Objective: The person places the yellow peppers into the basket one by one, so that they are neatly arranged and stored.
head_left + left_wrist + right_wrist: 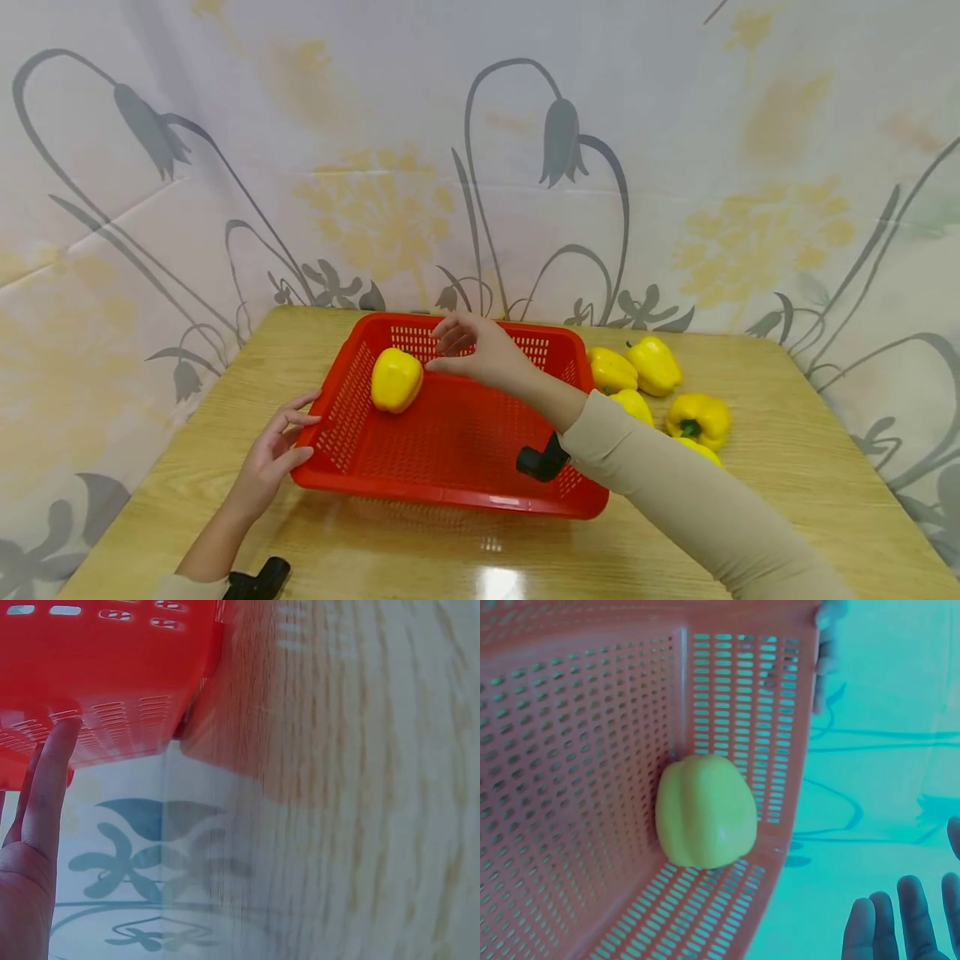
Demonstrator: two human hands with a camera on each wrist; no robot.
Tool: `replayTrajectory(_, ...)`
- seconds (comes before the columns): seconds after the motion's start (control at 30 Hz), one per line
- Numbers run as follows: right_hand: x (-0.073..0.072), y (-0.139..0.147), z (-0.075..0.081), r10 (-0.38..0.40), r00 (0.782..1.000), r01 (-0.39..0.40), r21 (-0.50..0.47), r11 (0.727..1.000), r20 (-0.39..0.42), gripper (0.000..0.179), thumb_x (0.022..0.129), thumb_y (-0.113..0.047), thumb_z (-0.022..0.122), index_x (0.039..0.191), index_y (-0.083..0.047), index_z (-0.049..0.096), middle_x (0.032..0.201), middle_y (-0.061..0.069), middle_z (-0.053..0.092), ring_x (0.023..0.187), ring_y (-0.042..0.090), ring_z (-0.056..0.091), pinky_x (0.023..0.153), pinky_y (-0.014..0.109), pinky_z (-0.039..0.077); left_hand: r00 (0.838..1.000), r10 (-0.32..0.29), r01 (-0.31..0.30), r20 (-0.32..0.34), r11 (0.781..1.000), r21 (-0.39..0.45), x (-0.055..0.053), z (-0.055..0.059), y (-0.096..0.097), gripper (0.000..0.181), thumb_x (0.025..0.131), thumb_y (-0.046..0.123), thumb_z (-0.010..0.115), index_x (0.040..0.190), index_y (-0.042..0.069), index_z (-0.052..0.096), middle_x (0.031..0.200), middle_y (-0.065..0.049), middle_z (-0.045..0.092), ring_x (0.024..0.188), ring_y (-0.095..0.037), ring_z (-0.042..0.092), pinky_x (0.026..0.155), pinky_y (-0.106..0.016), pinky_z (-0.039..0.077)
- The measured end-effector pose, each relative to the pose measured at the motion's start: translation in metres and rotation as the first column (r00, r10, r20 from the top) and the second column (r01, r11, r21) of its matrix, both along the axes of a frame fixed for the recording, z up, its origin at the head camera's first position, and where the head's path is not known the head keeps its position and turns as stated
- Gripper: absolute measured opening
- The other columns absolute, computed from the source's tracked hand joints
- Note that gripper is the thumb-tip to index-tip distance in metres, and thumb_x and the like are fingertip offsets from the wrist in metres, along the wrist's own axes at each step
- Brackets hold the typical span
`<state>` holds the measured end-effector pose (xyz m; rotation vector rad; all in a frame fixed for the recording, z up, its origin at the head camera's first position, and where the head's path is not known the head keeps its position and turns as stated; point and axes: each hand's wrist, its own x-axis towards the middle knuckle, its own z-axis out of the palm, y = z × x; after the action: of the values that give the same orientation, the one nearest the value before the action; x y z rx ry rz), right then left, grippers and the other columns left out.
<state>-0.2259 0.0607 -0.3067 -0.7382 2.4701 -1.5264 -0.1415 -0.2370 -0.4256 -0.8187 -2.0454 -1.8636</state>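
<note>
A red plastic basket (450, 492) with slotted walls stands on the table in the head view. One yellow bell pepper (396, 381) lies in its far left corner; in the right wrist view it rests against the slotted walls. My left hand (270, 462) touches the basket's left end, fingertips at the rim; the left wrist view shows straight fingers (51, 787) along the outside wall. Above the basket, just right of the pepper, my right hand (483, 350) has loosely bent fingers with nothing between them. The right wrist view shows them spread, apart from the pepper.
Several yellow bell peppers (654, 367) lie on the wooden table (795, 467) to the right of the basket, some partly hidden by my right sleeve (675, 492). A flower-patterned cloth (360, 108) hangs behind the table.
</note>
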Motion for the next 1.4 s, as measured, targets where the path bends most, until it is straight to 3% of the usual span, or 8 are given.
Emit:
replayTrajectory(0.2,0.014,0.017,0.003,0.012,1.0,-0.012,0.009,1.0,-0.01,0.03,0.077,-0.014,0.076,0.102,-0.01,0.06,0.093,0.005,0.061,0.087,0.019,0.057,0.073,0.03,0.05,0.997,0.051,-0.051,0.053,0.999,0.007,0.004,-0.001,-0.002,0.024,0.081,-0.02,0.042,0.105,-0.014,0.047,0.137,-0.002,0.04,0.116,-0.01,0.045,0.084,-0.018,0.045)
replayTrajectory(0.57,0.037,0.055,0.003,-0.018,1.0,0.018,-0.007,1.0,-0.016,0.029,0.078,-0.016,0.076,0.102,-0.009,0.06,0.095,0.002,0.062,0.091,0.021,0.057,0.08,0.035,0.049,0.999,0.014,-0.015,0.043,0.999,0.031,0.004,-0.001,-0.001,0.025,0.082,-0.021,0.04,0.106,-0.016,0.045,0.139,-0.005,0.038,0.117,-0.012,0.043,0.085,-0.018,0.045)
replayTrajectory(1.03,0.057,0.098,-0.019,-0.052,0.999,0.052,0.002,0.999,-0.008,0.026,0.08,-0.016,0.073,0.1,-0.007,0.06,0.096,0.006,0.061,0.09,0.021,0.058,0.08,0.036,0.049,0.999,-0.005,0.003,0.041,0.999,0.054,0.003,0.001,0.0,0.026,0.081,-0.021,0.039,0.106,-0.015,0.046,0.139,-0.006,0.038,0.119,-0.011,0.043,0.086,-0.019,0.044)
replayTrajectory(1.4,0.071,0.131,-0.037,-0.117,0.993,0.117,-0.049,0.992,0.006,0.025,0.079,-0.013,0.074,0.099,-0.004,0.06,0.096,0.01,0.063,0.094,0.035,0.057,0.079,0.033,0.051,0.999,0.014,-0.016,0.043,0.999,0.039,0.002,0.0,0.002,0.026,0.081,-0.022,0.04,0.105,-0.015,0.046,0.139,-0.005,0.039,0.12,-0.012,0.041,0.086,-0.018,0.043)
